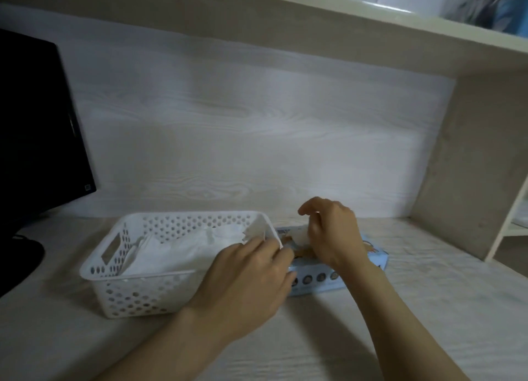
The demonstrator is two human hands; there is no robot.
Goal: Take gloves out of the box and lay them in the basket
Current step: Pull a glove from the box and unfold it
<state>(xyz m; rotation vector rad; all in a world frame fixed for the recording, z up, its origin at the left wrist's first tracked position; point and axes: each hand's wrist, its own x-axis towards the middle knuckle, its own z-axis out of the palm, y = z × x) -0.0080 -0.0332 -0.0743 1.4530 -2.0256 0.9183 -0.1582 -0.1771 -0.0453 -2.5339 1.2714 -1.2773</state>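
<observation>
On the pale desk (300,337), the left hand (248,277) lies across the basket's right corner and the near end of the light blue box (320,279), probably to keep the box from sliding. Its fingers reach forward, but I cannot tell whether they also pinch anything. Just beyond, the right hand (333,237) hovers over the box's opening, fingers curled and pinching a thin clear glove (300,236) (index finger raised, out of the way). That glove sits at the opening, not yet in the basket. The white holed basket (134,273) touches the box on its left, keeping the carry short, and already holds a pile of gloves (177,249). Farther back stand a dark monitor (37,123) and a shelf (371,17).
</observation>
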